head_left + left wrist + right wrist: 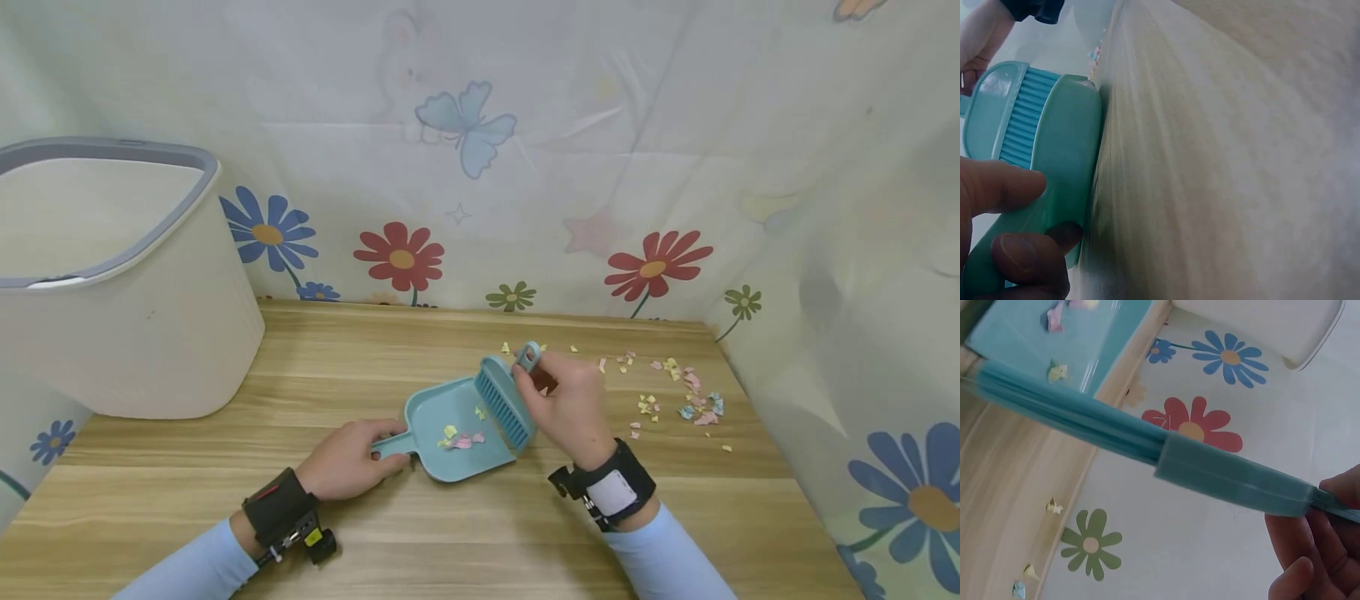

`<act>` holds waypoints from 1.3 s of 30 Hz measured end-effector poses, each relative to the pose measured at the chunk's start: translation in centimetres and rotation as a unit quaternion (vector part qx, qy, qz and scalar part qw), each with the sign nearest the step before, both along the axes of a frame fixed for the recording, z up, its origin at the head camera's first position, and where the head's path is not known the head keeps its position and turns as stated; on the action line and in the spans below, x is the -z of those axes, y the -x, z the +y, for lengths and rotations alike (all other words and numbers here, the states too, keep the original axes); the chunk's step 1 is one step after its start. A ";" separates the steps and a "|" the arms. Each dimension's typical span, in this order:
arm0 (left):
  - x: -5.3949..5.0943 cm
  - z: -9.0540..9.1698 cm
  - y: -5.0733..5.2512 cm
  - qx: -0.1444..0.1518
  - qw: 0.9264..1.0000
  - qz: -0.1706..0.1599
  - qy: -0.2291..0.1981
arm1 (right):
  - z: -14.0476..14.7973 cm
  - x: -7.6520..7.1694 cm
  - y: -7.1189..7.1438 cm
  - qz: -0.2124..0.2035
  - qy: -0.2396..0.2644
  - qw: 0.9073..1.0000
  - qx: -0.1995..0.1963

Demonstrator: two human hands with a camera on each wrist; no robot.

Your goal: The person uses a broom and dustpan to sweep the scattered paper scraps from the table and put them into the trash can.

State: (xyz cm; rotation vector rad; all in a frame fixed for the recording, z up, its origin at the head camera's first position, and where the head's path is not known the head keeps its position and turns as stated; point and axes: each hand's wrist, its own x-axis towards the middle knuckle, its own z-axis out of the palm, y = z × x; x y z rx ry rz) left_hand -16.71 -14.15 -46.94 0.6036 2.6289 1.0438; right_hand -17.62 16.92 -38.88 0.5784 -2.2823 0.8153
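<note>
My left hand (351, 458) grips the handle of a teal dustpan (438, 406), which lies on the wooden table. In the pan are several yellow and pink paper scraps (461, 440). My right hand (566, 404) pinches the looped handle of a small teal brush (506, 404). The bristles hang over the pan's open right edge, as the left wrist view also shows. Seen from the right wrist, the brush (1235, 481) stretches across the picture, slightly blurred, with the pan (1016, 337) beyond its bristle ends.
More paper scraps, yellow, pink and blue, lie scattered on the table to the right, thickest around one small pile (701, 408). A large white bin (150, 333) with a grey rim stands at the left. A flower-printed curtain (472, 250) hangs behind the table.
</note>
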 end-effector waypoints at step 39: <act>-0.7 -0.2 0.2 0.004 1.000 -0.011 -0.013 | 1.1 -1.0 -0.1 -0.009 0.039 0.999 -0.017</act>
